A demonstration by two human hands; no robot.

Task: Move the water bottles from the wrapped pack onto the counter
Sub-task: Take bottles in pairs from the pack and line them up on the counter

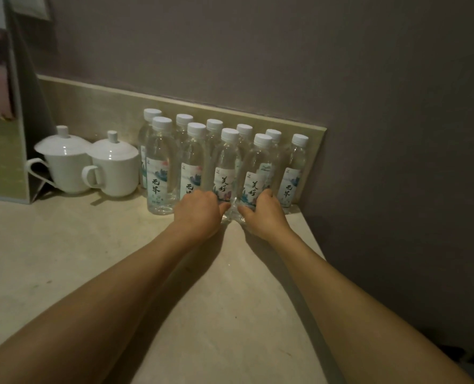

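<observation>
Several clear water bottles [161, 167] with white caps and printed labels stand upright in two rows on the beige counter [91, 259], against the low backsplash. My left hand [199, 212] is closed around the base of a front-row bottle [226, 167]. My right hand [263, 214] grips the base of the neighbouring front-row bottle [258, 173]. Both bottles rest on the counter, touching each other. No wrapped pack shows in the head view.
Two white lidded cups [66, 162] [114, 167] with handles stand left of the bottles. A standing card or frame [3, 151] leans at the far left. A grey wall [396, 162] bounds the counter at the right, next to the last bottle [294, 173].
</observation>
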